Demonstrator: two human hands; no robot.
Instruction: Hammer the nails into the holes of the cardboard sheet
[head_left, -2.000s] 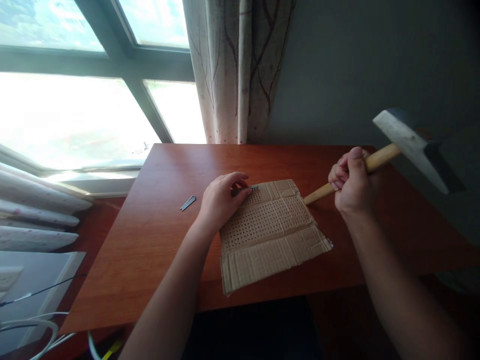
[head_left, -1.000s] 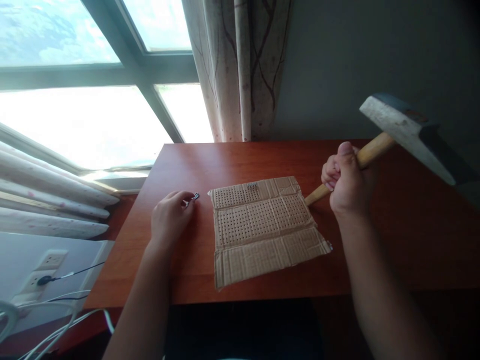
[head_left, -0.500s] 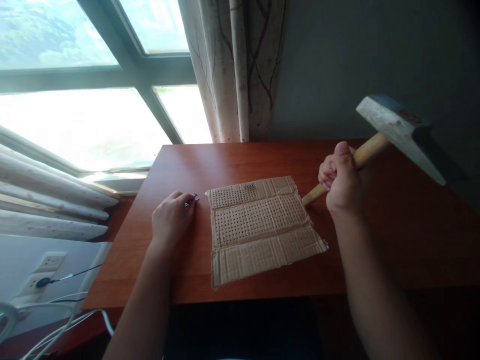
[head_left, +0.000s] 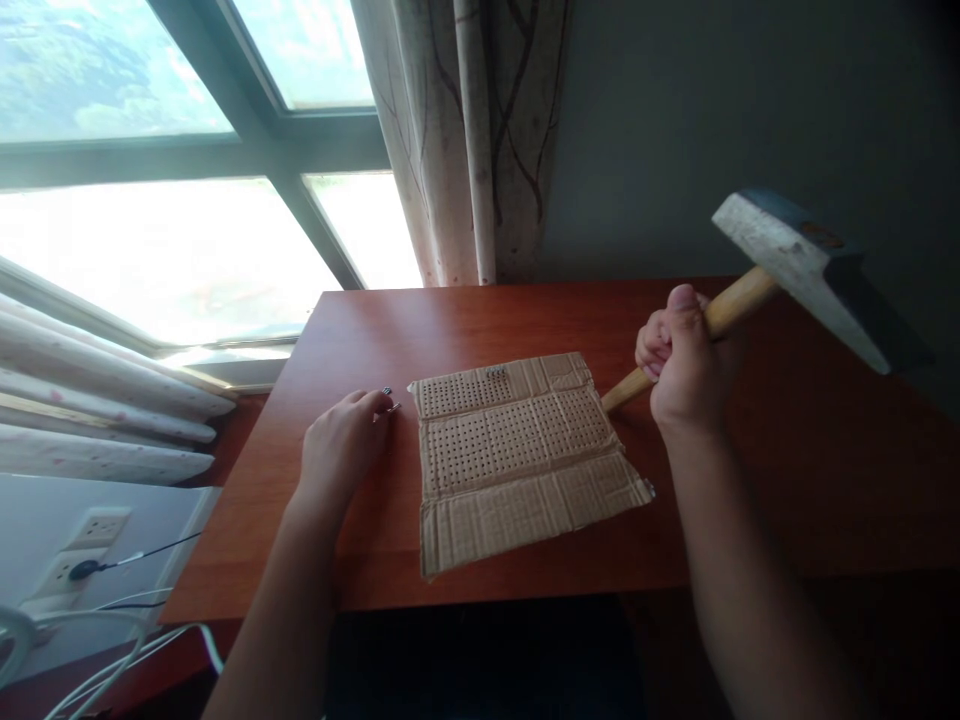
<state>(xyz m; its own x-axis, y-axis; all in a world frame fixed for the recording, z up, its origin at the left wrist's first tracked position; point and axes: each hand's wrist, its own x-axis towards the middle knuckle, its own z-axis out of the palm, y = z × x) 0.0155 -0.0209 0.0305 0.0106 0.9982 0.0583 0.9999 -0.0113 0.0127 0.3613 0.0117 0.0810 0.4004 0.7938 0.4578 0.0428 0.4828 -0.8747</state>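
Note:
A flat piece of brown cardboard (head_left: 517, 455) full of small punched holes lies on the reddish wooden table (head_left: 465, 320). My right hand (head_left: 682, 370) is wrapped round the wooden handle of a hammer (head_left: 810, 270), whose grey head is raised over the table's right side. My left hand (head_left: 341, 445) rests on the table left of the cardboard, fingers curled over some small metal nails (head_left: 390, 398). A few nail heads (head_left: 496, 372) show near the cardboard's far edge.
A window (head_left: 172, 230) and a patterned curtain (head_left: 480, 140) stand behind the table. A grey wall is at the back right. Wall sockets (head_left: 75, 550) and white cables (head_left: 112, 650) lie below on the left.
My left hand left the cardboard's far edge and went left to the loose nails, closing its fingers over them. The hammer has stayed raised, almost unmoved.

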